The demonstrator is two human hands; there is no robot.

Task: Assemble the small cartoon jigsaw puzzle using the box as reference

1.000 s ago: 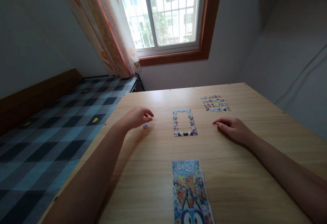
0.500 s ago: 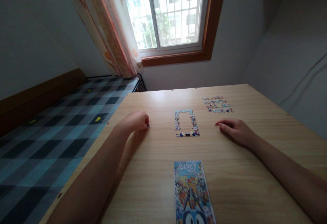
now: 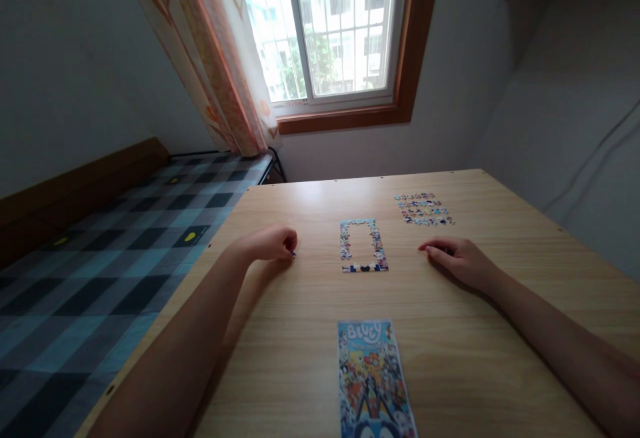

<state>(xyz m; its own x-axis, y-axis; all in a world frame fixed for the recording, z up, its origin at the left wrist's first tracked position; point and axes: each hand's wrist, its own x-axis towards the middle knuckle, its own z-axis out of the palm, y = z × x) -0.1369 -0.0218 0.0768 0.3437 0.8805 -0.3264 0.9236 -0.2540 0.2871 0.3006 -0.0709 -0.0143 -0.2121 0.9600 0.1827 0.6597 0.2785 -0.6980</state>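
My left hand (image 3: 273, 243) is closed at the left of the table, its fingertips pinching a small dark puzzle piece (image 3: 294, 253) close to the tabletop. To its right lies a partly joined jigsaw puzzle (image 3: 379, 245), a rectangular frame of pieces around bare wood, with a dark strip along its near edge. My right hand (image 3: 457, 256) rests on the table to the right of that frame, index finger stretched toward it and the thumb apart; nothing shows in it. Beyond this hand, loose puzzle pieces (image 3: 425, 211) lie in several rows.
A colourful printed picture sheet (image 3: 375, 378) lettered "Bluey" lies on the near part of the wooden table (image 3: 280, 371). A bed with a checked cover (image 3: 125, 238) adjoins the left side. Behind the table are a window (image 3: 345, 31) and a patterned curtain (image 3: 215, 58).
The view has shifted slightly, so the table and puzzle sit a little lower in the picture. The left hand has edged slightly right with its piece; the right hand stays in place.
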